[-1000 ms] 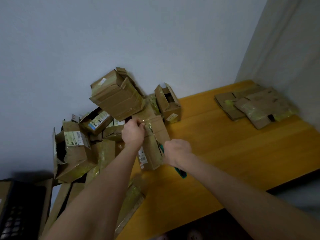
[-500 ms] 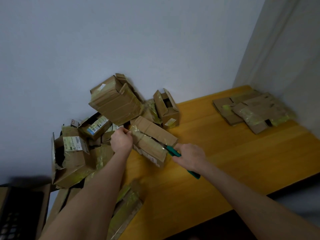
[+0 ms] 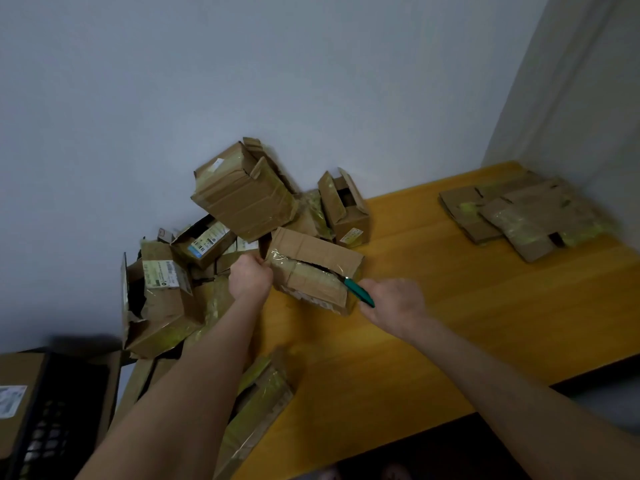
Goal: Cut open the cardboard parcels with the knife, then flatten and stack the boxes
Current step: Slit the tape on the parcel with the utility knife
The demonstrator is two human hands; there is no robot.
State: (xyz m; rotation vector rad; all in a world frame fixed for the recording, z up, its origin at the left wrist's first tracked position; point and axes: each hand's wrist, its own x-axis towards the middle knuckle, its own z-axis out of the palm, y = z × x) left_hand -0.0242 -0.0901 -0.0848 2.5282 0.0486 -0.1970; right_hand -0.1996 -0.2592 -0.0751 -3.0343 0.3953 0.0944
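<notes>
A taped cardboard parcel (image 3: 311,261) lies on its side on the yellow wooden table (image 3: 450,306). My left hand (image 3: 250,276) grips its left end. My right hand (image 3: 394,301) holds a green-handled knife (image 3: 359,292), whose blade is in the taped seam near the parcel's right end. A dark slit runs along that seam. Behind it a heap of more parcels (image 3: 242,199) leans on the wall. A stack of flattened boxes (image 3: 519,216) lies at the table's far right.
An open small box (image 3: 346,209) stands behind the held parcel. Torn boxes (image 3: 156,299) pile at the left, and flattened cardboard (image 3: 256,403) hangs over the table's near-left edge. A dark crate (image 3: 52,420) sits at the lower left. Walls close the back and right.
The parcel went from upright to lying on its side. My right hand has drawn the knife rightward along the taped seam, leaving a longer slit.
</notes>
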